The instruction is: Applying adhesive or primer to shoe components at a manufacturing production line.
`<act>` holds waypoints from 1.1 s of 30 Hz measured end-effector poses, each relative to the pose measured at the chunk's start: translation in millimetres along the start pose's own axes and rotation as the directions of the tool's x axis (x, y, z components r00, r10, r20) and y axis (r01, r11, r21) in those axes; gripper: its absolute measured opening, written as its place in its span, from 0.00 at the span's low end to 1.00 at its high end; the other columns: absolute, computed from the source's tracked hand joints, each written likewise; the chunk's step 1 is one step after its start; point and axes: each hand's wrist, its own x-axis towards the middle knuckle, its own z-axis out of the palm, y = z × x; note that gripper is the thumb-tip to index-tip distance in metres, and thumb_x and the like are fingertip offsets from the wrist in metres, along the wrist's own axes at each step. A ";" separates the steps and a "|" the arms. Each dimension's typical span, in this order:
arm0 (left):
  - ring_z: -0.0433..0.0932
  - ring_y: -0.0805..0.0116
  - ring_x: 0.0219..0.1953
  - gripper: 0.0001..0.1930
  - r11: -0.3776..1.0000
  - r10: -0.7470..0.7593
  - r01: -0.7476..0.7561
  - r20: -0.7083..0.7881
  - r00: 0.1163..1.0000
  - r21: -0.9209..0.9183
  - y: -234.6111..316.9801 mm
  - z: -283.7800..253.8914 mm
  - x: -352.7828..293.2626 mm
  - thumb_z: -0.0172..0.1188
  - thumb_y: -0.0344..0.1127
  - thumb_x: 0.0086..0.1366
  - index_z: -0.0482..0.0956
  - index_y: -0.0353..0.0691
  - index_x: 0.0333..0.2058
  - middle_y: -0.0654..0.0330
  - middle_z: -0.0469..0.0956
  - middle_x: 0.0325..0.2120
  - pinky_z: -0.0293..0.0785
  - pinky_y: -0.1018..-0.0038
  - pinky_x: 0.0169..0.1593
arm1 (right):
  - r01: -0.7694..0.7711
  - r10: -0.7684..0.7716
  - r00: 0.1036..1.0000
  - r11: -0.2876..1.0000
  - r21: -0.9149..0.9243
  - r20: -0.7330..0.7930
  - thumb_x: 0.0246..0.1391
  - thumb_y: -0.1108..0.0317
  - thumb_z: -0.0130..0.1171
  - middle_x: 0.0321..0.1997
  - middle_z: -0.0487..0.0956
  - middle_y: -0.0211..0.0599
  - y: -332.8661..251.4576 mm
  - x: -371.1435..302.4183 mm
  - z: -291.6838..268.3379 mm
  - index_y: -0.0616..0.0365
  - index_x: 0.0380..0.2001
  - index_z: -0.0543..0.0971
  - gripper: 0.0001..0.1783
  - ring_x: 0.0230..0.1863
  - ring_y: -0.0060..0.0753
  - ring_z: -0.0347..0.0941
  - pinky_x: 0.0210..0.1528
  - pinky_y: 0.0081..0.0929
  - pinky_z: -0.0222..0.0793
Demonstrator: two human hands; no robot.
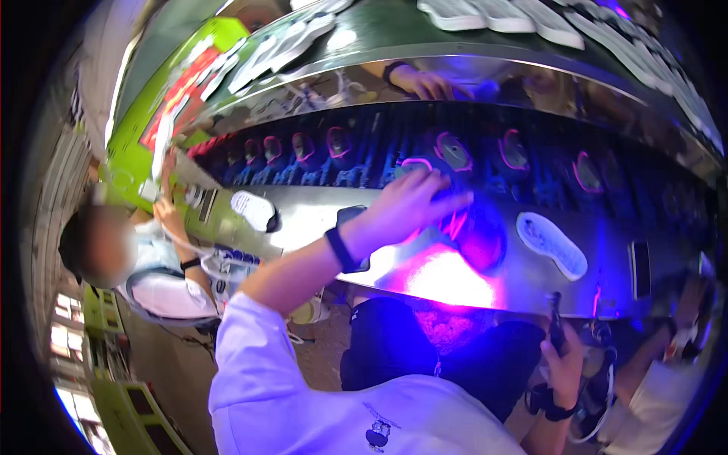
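Observation:
My left hand point(406, 211) reaches over the metal bench, with its fingers closed around a dark shoe point(484, 236). Pink glowing lines show on that shoe, and its far end is partly hidden by the hand. At the lower right, my right hand point(563, 358) grips a dark, slim, stick-shaped tool point(555, 312), pointing up; its exact kind cannot be made out. A white shoe sole point(551, 244) lies on the bench right of the shoe. Bright violet and pink light falls on the bench edge below the shoe.
Behind the bench runs a row of dark shoes point(453, 152) with pink-lit rims. White soles point(500, 15) line the upper green shelf. A white sole point(254, 211) and a dark phone-like slab point(641, 269) lie on the bench. Co-workers point(163, 265) sit at left and right.

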 end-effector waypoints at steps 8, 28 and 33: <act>0.83 0.47 0.46 0.36 0.551 -0.812 0.829 0.167 0.559 -0.092 -184.1 92.7 34.2 0.71 0.54 0.49 0.79 0.43 0.55 0.43 0.84 0.42 0.79 0.58 0.51 | -0.165 0.176 0.968 0.984 0.073 -0.177 0.64 0.72 0.56 0.37 0.79 0.31 4.9 20.8 6.5 0.61 0.61 0.70 0.23 0.23 0.14 0.67 0.19 0.12 0.58; 0.60 0.38 0.66 0.35 0.048 -0.998 0.780 -0.064 0.010 -0.624 -66.7 248.9 148.5 0.66 0.33 0.46 0.72 0.49 0.58 0.46 0.67 0.60 0.54 0.45 0.68 | -0.165 0.174 0.961 0.984 0.060 -0.213 0.62 0.77 0.56 0.35 0.79 0.32 22.3 62.9 26.2 0.62 0.56 0.72 0.19 0.20 0.13 0.65 0.20 0.13 0.59; 0.65 0.39 0.63 0.28 0.294 -0.949 0.715 -0.280 0.142 -0.635 -102.5 256.0 122.6 0.63 0.30 0.47 0.77 0.48 0.52 0.49 0.71 0.56 0.59 0.45 0.65 | -0.175 0.181 0.964 0.983 0.046 -0.197 0.62 0.77 0.55 0.34 0.79 0.31 25.2 53.5 14.4 0.63 0.54 0.73 0.17 0.20 0.13 0.65 0.20 0.14 0.58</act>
